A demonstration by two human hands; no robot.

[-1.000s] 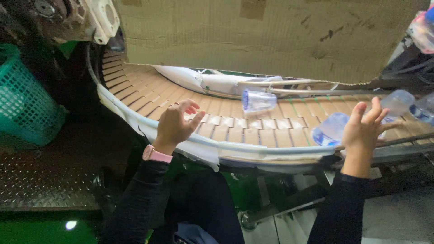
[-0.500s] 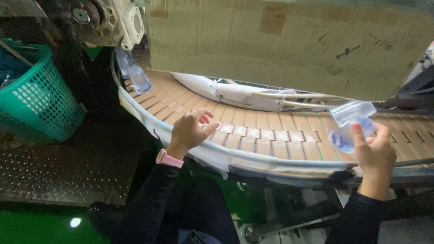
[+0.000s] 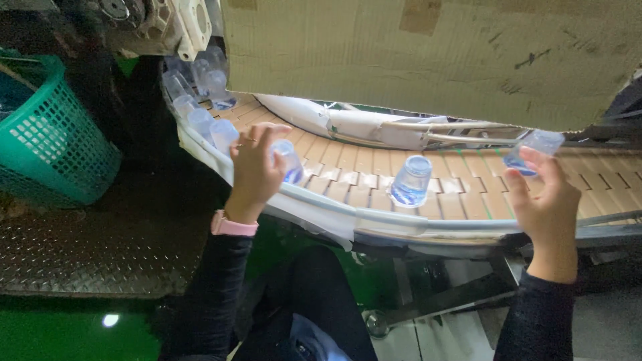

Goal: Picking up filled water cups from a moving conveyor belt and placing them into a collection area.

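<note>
My left hand [image 3: 253,172] is closed around a small clear plastic cup [image 3: 289,160] at the near edge of the curved tan slat conveyor [image 3: 348,164]. On the right, my right hand [image 3: 550,200] grips another clear cup [image 3: 535,148] with its fingertips, tilted just above the belt. Between the two hands a third clear cup [image 3: 409,180] stands mouth-down on the slats, apart from both. A pink band sits on my left wrist.
Several more clear cups [image 3: 200,100] crowd the belt's far left bend beside a white machine housing [image 3: 167,23]. A large cardboard sheet [image 3: 428,53] hangs over the belt. A green basket [image 3: 50,140] stands left on diamond-plate flooring [image 3: 87,254].
My left hand, open and empty before, has closed on a cup at the belt's edge. A cup now stands in mid-belt. My right hand still holds its cup.
</note>
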